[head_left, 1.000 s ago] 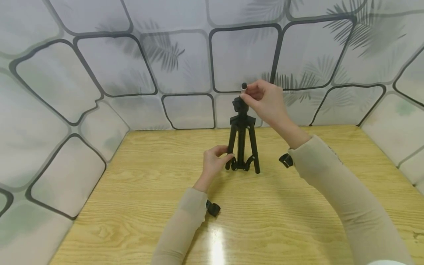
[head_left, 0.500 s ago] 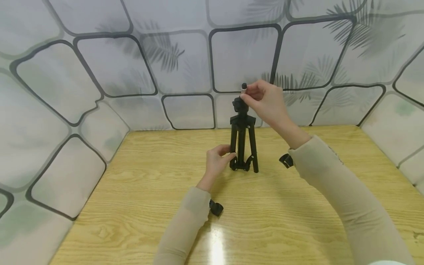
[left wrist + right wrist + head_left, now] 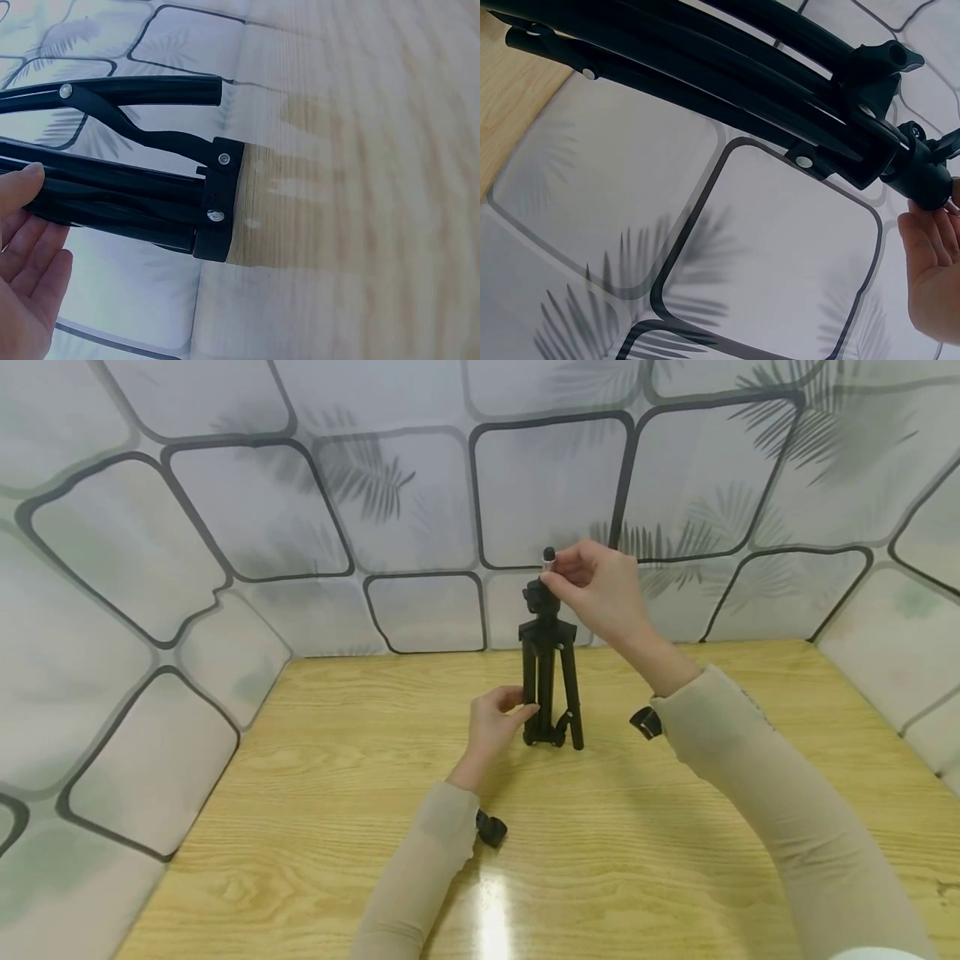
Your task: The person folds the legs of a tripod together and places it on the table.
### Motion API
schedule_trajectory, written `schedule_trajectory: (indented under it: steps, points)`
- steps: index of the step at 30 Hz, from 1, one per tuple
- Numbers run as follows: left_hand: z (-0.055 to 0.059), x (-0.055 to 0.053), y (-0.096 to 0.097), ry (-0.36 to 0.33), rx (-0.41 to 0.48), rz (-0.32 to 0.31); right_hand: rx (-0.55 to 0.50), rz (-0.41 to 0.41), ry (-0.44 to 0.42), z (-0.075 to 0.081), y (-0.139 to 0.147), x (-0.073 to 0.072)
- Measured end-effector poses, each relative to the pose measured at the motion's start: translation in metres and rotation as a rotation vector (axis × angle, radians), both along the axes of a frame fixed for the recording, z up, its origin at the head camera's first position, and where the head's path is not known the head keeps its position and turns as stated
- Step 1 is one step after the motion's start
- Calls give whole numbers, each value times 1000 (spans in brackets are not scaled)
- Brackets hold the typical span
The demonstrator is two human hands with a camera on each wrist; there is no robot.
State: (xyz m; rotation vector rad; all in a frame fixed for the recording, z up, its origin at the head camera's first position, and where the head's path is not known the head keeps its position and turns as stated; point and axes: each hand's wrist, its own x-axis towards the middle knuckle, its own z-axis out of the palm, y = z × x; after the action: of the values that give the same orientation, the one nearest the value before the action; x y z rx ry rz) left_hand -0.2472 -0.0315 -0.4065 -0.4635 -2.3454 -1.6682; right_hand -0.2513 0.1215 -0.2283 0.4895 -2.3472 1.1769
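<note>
A black tripod stands upright on the wooden table. My left hand pinches its left leg low down between thumb and fingers, and that leg lies close along the centre column. The right leg slants outward, with a curved brace linking it to the base block, seen in the left wrist view. At the top, my right hand pinches the silver post just above the tripod head; a black tip shows over the fingers. In the right wrist view, these fingers are against the head.
Wood-grain table spreads below. Close behind the tripod rises a patterned backdrop, with side panels left and right. A black wrist mount hangs at the left sleeve, another mount at the right one.
My left hand has moved right, swinging the left leg inward against the centre column. The right hand keeps its grip on the top. The view has shifted slightly.
</note>
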Motion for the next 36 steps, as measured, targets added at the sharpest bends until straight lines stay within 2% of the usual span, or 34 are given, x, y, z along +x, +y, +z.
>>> schedule_trajectory:
  steps: [8, 15, 24, 31, 36]
  points:
    - [5, -3, -2, -85, -50, -30, -26, 10, -20, 0, 3, -2]
    - [5, -7, -3, -133, -62, -35, -61, 59, -106, -9, 13, -1]
    - [3, -7, -5, -163, -36, -39, 3, 57, -149, -38, 27, 5]
    - [3, -7, -6, -159, -28, -43, 20, 113, -160, -70, 37, 10]
    - [4, -5, -6, -175, 8, -48, 71, 114, -209, -94, 42, 12]
